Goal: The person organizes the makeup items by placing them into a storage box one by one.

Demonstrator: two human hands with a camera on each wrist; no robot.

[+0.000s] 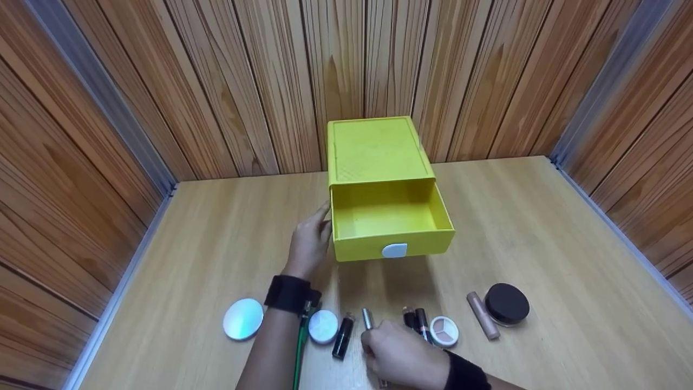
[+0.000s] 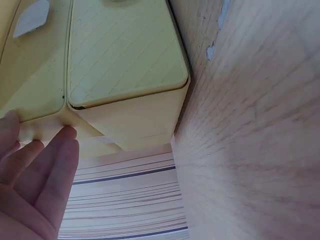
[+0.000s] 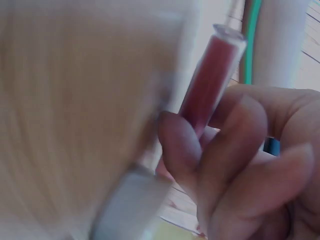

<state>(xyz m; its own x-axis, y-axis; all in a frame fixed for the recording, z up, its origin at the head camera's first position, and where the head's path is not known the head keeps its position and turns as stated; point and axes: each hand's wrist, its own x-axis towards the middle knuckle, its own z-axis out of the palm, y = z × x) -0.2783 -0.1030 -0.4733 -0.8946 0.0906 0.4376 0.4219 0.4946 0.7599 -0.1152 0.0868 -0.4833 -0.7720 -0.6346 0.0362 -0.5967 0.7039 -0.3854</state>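
A yellow drawer box (image 1: 379, 149) stands near the back wall, its upper drawer (image 1: 398, 245) pulled out; no items show inside. Below it, the lower drawer (image 2: 127, 55) sits closed. My left hand (image 1: 311, 244) is at the box's left side; its fingers (image 2: 62, 150) lie fairly straight against the open drawer's side. At the front, my right hand (image 1: 403, 355) grips a lip gloss tube (image 1: 368, 319) with a silvery cap. The tube's clear end with dark red filling (image 3: 212, 75) sticks out between the fingers in the right wrist view.
Left of the right hand lie a shiny round disc (image 1: 243, 319), a white round jar (image 1: 324, 326) and a black tube (image 1: 343, 337). To its right are two dark tubes (image 1: 421, 322), a round palette (image 1: 444, 331), a pinkish tube (image 1: 483, 316) and a black-lidded jar (image 1: 507, 304).
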